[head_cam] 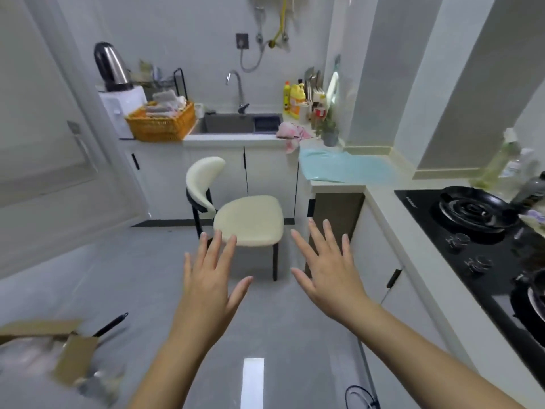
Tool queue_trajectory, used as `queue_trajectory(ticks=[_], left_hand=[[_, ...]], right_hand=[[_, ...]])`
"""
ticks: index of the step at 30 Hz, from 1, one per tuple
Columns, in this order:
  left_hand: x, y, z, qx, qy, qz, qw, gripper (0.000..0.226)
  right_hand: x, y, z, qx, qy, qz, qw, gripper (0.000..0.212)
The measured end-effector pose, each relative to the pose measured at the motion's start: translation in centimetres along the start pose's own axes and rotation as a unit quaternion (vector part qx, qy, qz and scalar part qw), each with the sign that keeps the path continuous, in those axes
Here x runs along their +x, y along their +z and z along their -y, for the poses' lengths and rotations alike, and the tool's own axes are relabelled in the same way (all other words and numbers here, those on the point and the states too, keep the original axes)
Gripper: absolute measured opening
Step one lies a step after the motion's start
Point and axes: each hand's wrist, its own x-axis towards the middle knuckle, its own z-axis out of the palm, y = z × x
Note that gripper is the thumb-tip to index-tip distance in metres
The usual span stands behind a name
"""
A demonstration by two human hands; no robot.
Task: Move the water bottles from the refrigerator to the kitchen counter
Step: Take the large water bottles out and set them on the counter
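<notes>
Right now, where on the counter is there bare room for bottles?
On the counter, the blue mat between the pink cloth and the stove lies bare. Crowded: the yellow bottles and the orange basket flanking the sink.

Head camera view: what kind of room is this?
Most likely a small home kitchen: a grey steel sink with a curved tap, a black glass gas hob, and a shiny steel kettle show it.

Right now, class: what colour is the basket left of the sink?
Orange. The basket shows best in the head view.
</notes>
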Motion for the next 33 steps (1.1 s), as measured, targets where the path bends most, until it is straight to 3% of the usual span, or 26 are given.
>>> queue_trajectory(ticks=[7,15,25,33], left_hand=[[-4.0,-4.3,9.5,0.034,-0.07,-0.022,0.997,0.073],[-7.4,-7.5,16.9,0.079,-0.192,-0.048,0.977,0.075],[-12.6,-13.4,23.6,0.173,-0.363,-0.117,0.908,0.077],[-18.7,-20.4,28.2,0.258,-0.463,-0.152,0.834,0.075]], right_hand=[[3.8,2.5,11.0,0.008,-0.076,0.0,0.997,0.068],[9.3,4.6,20.8,0.015,-0.223,0.014,0.975,0.069],[15.7,6.4,35.0,0.035,-0.436,0.009,0.899,0.067],[14.8,6.1,49.5,0.077,-0.584,0.005,0.808,0.064]])
